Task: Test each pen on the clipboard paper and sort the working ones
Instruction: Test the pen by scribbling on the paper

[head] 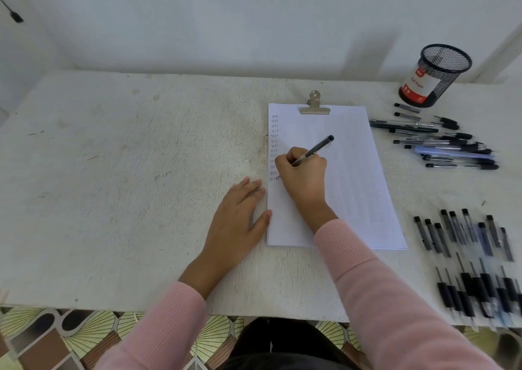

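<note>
Right now, from the head camera, I see the right hand curled round a black ballpoint pen. It pinches the pen low on the barrel, with the tip down at the left margin of the clipboard paper, at the foot of a column of small test scribbles. The left hand lies flat with straight fingers on the table, thumb at the sheet's left edge, gripping nothing.

I judge the pen light, stiff and a little slick along its smooth barrel, so the low grip zone is the place to hold it. The paper is thin and clamped only at the top by the metal clip, so its lower end could slide without that steadying hand.

To the right, apart from the writing, lie two groups of pens: one row beside the mesh pen cup, and another batch near the table's front edge. Neither blocks the stroke, though the right sleeve could brush the nearer batch.
</note>
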